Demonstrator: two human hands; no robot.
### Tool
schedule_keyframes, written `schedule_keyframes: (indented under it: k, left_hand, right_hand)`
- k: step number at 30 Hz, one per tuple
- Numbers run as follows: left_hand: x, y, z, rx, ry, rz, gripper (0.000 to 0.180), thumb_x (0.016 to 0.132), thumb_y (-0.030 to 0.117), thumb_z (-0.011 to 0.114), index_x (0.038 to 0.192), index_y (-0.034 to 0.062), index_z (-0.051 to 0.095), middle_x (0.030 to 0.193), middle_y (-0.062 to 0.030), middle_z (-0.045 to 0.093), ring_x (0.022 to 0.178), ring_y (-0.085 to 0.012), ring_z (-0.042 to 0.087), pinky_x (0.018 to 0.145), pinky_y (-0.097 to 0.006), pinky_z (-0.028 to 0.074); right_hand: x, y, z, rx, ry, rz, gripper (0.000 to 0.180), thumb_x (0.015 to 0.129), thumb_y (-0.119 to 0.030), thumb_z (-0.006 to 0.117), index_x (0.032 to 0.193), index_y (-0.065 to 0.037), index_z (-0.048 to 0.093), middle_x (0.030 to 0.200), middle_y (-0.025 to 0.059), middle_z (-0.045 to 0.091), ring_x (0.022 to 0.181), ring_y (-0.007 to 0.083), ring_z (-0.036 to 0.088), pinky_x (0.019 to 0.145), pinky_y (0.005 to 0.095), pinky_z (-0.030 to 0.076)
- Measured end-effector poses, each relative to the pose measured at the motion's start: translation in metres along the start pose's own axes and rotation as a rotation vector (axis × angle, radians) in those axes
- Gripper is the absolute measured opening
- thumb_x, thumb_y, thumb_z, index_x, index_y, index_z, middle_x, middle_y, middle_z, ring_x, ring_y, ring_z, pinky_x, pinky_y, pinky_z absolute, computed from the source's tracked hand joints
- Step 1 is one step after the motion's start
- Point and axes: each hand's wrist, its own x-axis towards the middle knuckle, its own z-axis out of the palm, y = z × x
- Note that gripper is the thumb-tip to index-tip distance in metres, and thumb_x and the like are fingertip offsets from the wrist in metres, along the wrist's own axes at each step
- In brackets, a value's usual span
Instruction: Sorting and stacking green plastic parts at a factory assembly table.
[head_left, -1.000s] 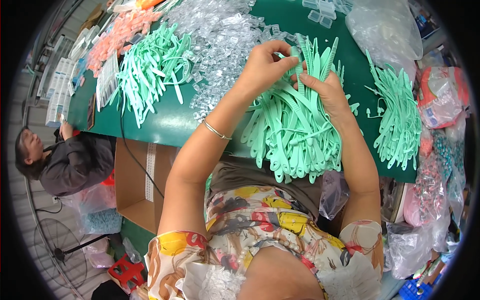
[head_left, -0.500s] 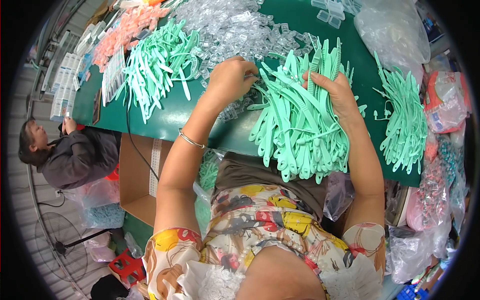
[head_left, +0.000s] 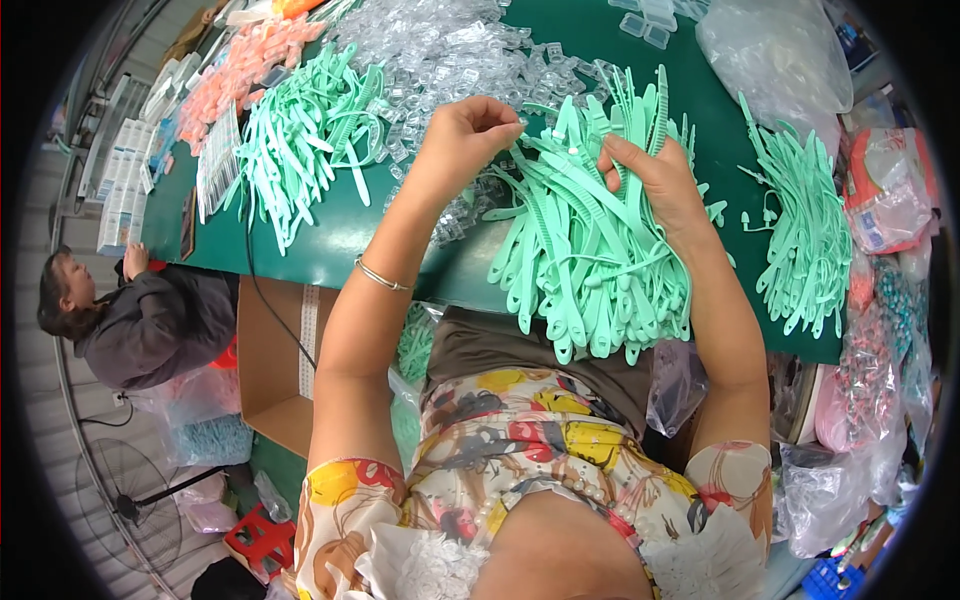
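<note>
- The middle strap bundle point(head_left: 585, 245) fills the room between left forearm point(head_left: 400, 240) and right forearm point(head_left: 722, 310).
- Bare green table point(head_left: 325, 235) opens leftward, crossed by a black cable point(head_left: 250, 240).
- A gap runs between right forearm and right strap bundle point(head_left: 800, 240).
- Clear pieces point(head_left: 440, 50) and a large bag point(head_left: 775, 65) crowd the far side.
</note>
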Motion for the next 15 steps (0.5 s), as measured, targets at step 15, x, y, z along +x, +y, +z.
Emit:
schedule_keyframes:
  k: [15]
  left_hand:
    - [0.004, 0.011, 0.033, -1.062, -0.101, -0.300, 0.014, 0.084, 0.004, 0.061, 0.097, -0.0012, 0.059, 0.089, -0.0096, 0.064, 0.082, -0.0162, 0.064, 0.071, -0.023, 0.054]
  right_hand:
    - [-0.007, -0.012, 0.010, -0.022, 0.035, 0.009, 0.022, 0.078, -0.017, 0.066, 0.089, 0.000, 0.058, 0.070, 0.0043, 0.058, 0.056, 0.0090, 0.053, 0.052, 0.0225, 0.042]
